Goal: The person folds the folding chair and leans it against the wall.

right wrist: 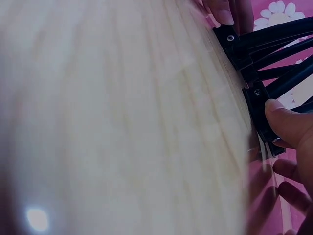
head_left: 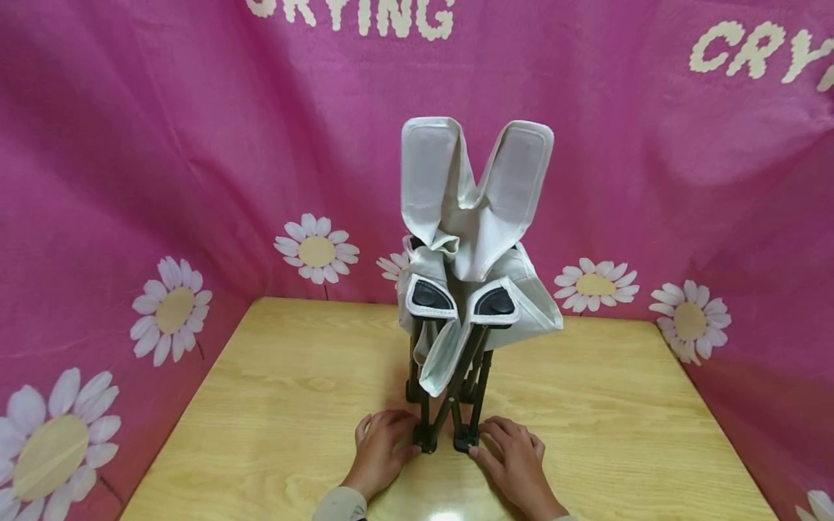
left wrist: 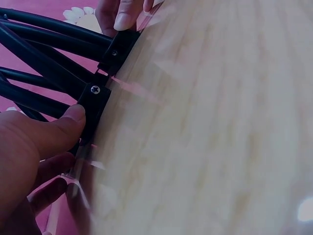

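Note:
A small folding chair [head_left: 482, 239] with off-white fabric and black tubular legs stands upright on the wooden table, its frame drawn narrow and the fabric bunched in folds. Two fabric flaps rise at its top like a V. My left hand [head_left: 386, 450] grips the black plastic foot [head_left: 425, 440] at the front left, thumb on its face. On the front right foot [head_left: 464, 441], my right hand [head_left: 515, 461] has a matching thumb-and-finger hold. Both wrist views show the screwed black feet close side by side, with a thumb [left wrist: 73, 117] pressed on one. The fingers behind are partly hidden.
The light wooden table [head_left: 293, 376] spreads out on both sides of the chair. A pink cloth [head_left: 215, 130] with white daisies and lettering walls off the back and both sides. A bright light reflects near the table's front.

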`<state>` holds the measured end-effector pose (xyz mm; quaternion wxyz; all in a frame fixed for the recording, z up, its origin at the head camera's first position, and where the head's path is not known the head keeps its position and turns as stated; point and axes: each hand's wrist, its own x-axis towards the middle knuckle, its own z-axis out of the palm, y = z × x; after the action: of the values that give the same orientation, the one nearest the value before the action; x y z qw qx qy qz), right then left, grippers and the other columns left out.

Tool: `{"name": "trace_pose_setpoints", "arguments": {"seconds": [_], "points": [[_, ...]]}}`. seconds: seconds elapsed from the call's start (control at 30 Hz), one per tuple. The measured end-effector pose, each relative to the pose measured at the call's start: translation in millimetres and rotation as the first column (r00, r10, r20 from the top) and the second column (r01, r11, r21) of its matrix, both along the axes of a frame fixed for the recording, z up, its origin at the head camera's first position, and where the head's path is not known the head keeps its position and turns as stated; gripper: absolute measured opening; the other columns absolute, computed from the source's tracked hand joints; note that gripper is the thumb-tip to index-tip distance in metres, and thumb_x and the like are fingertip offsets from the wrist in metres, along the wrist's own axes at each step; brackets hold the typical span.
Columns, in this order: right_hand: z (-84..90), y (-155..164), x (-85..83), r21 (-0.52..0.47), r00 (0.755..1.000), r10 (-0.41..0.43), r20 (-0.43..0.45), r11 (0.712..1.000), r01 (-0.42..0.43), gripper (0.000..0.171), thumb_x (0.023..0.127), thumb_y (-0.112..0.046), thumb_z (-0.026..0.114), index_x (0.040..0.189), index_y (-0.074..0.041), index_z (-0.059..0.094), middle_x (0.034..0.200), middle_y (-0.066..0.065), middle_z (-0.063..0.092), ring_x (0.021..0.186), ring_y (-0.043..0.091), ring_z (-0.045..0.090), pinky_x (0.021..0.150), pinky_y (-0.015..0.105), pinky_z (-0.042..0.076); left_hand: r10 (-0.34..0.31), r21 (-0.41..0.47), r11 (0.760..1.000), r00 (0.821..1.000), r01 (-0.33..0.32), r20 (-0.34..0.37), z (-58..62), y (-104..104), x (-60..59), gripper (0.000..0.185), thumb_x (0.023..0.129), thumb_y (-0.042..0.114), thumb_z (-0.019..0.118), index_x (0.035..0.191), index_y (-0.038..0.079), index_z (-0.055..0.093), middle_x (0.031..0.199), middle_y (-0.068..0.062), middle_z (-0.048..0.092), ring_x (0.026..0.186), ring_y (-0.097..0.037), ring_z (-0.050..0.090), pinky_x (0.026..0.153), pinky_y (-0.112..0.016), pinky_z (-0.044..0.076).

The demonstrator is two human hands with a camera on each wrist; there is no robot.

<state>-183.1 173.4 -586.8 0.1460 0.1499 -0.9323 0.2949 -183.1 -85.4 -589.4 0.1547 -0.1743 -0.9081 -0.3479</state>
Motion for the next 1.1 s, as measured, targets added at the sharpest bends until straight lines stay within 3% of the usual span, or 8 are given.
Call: {"name": "trace_pose_setpoints", "arguments": {"seconds": [0.6,0.83,1.1], "points": [[-3.6,0,-6.0,-0.012,0.999,-0.022,0.03,1.0,0.022,0.028,0.081,-0.036,0.077,0.105,-0.022,0.069,0.115,0.003,0.063,0.108,0.028,0.053,0.087,0.053,0.025,0.032,-0.01,0.999,0.999,-0.031,0.017,-6.4,5,-7.1,0.035,0.076,0.021,0.079,0.11,0.019,0.072,0.118,0.0,0.062,0.115,-0.023,0.049,0.098,-0.062,0.017],[-5.1,-2,-13.6,-0.021,0.999,-0.025,0.025,0.999,0.026,0.028,0.081,-0.036,0.077,0.105,-0.023,0.069,0.116,0.003,0.063,0.108,0.028,0.053,0.087,0.053,0.024,0.053,0.002,0.999,0.997,-0.053,0.054,-2.3,5,-9.4,0.034,0.077,0.018,0.078,0.11,0.019,0.072,0.118,0.0,0.062,0.115,-0.023,0.048,0.099,-0.063,0.016],[-2.1,-3,-18.2,-0.037,0.998,-0.04,0.05,0.998,0.042,0.028,0.081,-0.036,0.077,0.105,-0.022,0.069,0.118,0.005,0.063,0.11,0.029,0.051,0.088,0.053,0.023,0.082,-0.011,0.997,0.996,-0.081,0.033,-0.4,7,-13.1,0.035,0.076,0.02,0.079,0.11,0.019,0.072,0.116,0.0,0.063,0.114,-0.023,0.049,0.099,-0.06,0.019]]}}
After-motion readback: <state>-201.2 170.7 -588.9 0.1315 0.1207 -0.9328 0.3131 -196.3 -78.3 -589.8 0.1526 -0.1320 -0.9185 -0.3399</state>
